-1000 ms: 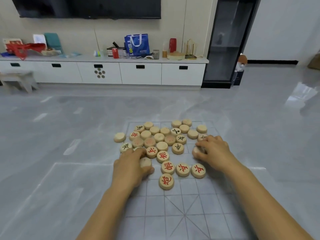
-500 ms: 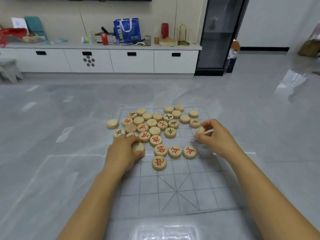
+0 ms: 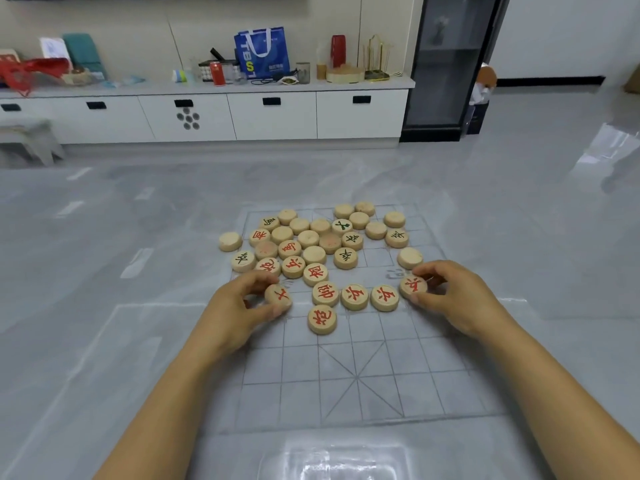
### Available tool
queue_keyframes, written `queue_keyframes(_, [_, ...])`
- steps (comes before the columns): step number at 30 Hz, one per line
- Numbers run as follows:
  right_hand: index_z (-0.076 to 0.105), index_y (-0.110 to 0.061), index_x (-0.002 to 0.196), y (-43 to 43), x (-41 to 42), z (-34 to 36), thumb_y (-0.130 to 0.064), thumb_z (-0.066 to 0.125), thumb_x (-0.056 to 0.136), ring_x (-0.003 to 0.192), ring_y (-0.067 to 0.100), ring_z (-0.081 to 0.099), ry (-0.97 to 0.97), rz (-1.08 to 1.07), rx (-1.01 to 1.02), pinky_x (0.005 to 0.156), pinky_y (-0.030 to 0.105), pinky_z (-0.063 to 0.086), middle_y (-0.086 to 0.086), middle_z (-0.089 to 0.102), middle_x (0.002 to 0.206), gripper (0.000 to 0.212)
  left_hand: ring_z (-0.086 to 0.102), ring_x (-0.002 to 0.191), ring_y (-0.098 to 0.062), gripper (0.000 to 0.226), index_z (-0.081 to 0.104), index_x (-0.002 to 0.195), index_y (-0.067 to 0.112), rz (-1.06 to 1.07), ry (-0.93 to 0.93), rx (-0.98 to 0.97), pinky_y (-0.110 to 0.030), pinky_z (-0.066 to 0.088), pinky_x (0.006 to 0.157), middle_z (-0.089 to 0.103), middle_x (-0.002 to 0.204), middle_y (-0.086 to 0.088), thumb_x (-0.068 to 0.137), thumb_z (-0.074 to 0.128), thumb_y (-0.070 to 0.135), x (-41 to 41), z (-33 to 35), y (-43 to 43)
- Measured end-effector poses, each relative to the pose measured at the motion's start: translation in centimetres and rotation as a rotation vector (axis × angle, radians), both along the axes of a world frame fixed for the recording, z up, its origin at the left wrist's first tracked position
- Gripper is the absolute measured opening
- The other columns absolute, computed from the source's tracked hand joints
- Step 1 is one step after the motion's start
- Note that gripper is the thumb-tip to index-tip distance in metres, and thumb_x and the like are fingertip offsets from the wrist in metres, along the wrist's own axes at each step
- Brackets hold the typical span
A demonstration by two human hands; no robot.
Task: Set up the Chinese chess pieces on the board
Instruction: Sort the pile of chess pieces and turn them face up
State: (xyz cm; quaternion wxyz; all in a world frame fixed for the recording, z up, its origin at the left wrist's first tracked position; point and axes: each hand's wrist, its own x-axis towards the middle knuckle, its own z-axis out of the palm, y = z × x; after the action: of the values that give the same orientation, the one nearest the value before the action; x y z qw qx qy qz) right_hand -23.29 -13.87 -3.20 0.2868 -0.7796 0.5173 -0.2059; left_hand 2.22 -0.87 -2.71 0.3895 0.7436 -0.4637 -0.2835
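Early in the setup, by the look of it; most chess pieces (image 3: 313, 252) heaped on the far half of the board (image 3: 346, 382), many face down; a few red ones face up in a loose row near the middle. Left hand (image 3: 239, 306) pinching a red piece (image 3: 278, 297) at the row's left end; right hand (image 3: 453, 299) pinching a second red piece (image 3: 413, 285) at its right end. Next, probably: carrying each to its own crossing on the bare near half. Clear plastic box (image 3: 329, 460) just beyond the board's near edge; contents impossible to tell.

Forearms outstretched, left hand (image 3: 239, 306) pinches one piece (image 3: 278, 296), right hand (image 3: 453, 296) pinches another piece (image 3: 413, 286).
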Motion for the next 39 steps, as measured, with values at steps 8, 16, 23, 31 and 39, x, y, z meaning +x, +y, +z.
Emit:
queue_keyframes(8, [0.057, -0.015, 0.121, 0.3, 0.1, 0.0, -0.024, 0.065, 0.084, 0.097, 0.015, 0.052, 0.06, 0.05, -0.047, 0.083, 0.022, 0.037, 0.0, 0.052, 0.107, 0.039, 0.053, 0.094, -0.01, 0.027, 0.058, 0.096, 0.021, 0.039, -0.147, 0.019, -0.01, 0.037, 0.071, 0.059, 0.1, 0.006, 0.077, 0.071, 0.007, 0.3, -0.6, -0.1])
queue_keyframes(16, [0.057, -0.016, 0.115, -0.3, -0.1, 0.1, -0.029, 0.068, 0.08, 0.095, 0.013, 0.05, 0.065, 0.04, 0.007, 0.073, 0.019, 0.039, -0.001, 0.049, 0.108, 0.039, 0.048, 0.099, -0.01, 0.049, 0.054, 0.12, 0.02, 0.054, -0.212, 0.06, -0.021, 0.034, 0.084, 0.05, 0.109, 0.006, 0.075, 0.073, 0.015, 0.1, -0.4, -0.2])
queue_keyframes(23, [0.049, -0.014, 0.133, -2.1, 0.4, 0.1, -0.016, 0.042, 0.096, 0.133, 0.02, 0.034, 0.074, 0.06, -0.232, 0.107, 0.028, 0.026, -0.001, 0.041, 0.145, 0.037, 0.057, 0.096, -0.021, 0.023, 0.061, 0.105, 0.013, 0.248, -0.069, -0.105, -0.022, 0.041, 0.078, 0.062, 0.103, -0.006, 0.083, 0.066, 0.012, 1.9, -0.5, -0.6])
queue_keyframes(31, [0.055, -0.015, 0.127, -3.2, 1.5, -0.6, -0.016, 0.048, 0.094, 0.126, 0.02, 0.044, 0.112, 0.093, -0.176, 0.102, 0.028, 0.033, 0.0, 0.05, 0.138, 0.034, 0.033, 0.132, -0.029, 0.049, 0.042, 0.137, 0.019, 0.212, -0.449, 0.037, -0.037, 0.026, 0.109, 0.037, 0.145, -0.009, 0.089, 0.054, 0.013, 4.5, -1.6, -2.1])
queue_keyframes(39, [0.054, -0.015, 0.128, -3.9, 0.2, -0.1, -0.022, 0.063, 0.085, 0.109, 0.024, 0.051, 0.247, 0.017, -0.138, 0.085, 0.029, 0.039, 0.005, 0.054, 0.125, 0.044, 0.028, 0.139, -0.019, 0.047, 0.036, 0.14, 0.022, 0.044, -0.538, 0.151, -0.035, 0.023, 0.114, 0.025, 0.154, 0.003, 0.094, 0.046, 0.02, 4.1, -1.7, -2.6])
